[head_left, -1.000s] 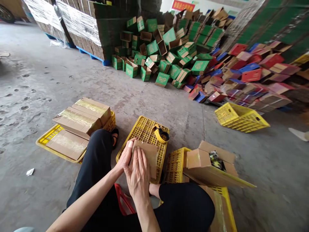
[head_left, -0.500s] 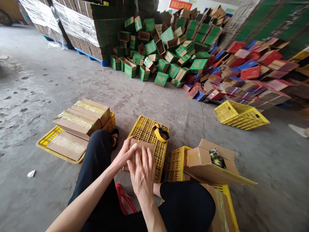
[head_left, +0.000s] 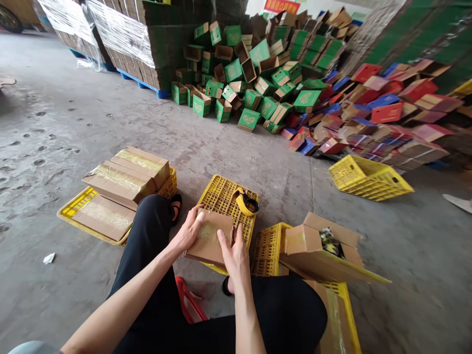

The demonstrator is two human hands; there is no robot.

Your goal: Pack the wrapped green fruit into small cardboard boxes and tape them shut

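A small brown cardboard box (head_left: 209,237) lies on an upturned yellow plastic crate (head_left: 217,189) between my knees. My left hand (head_left: 190,227) grips the box along its left side, thumb over the top edge. On the opposite side, my right hand (head_left: 235,250) holds it with the thumb on top and fingers down the right face. The box's underside is hidden. Just beyond it on the crate sits a yellow-and-black tape dispenser (head_left: 246,201).
Taped cartons (head_left: 123,179) rest on a yellow crate (head_left: 70,207) at left. At right an open carton (head_left: 317,250) with dark and yellow contents sits on another crate (head_left: 268,250). A red stool (head_left: 190,300) is below me. Piled green boxes (head_left: 249,119) and an empty yellow crate (head_left: 370,178) stand farther off.
My right hand has moved from flat on top of the box to its right side. The box's top is now exposed, and my left hand keeps its place.
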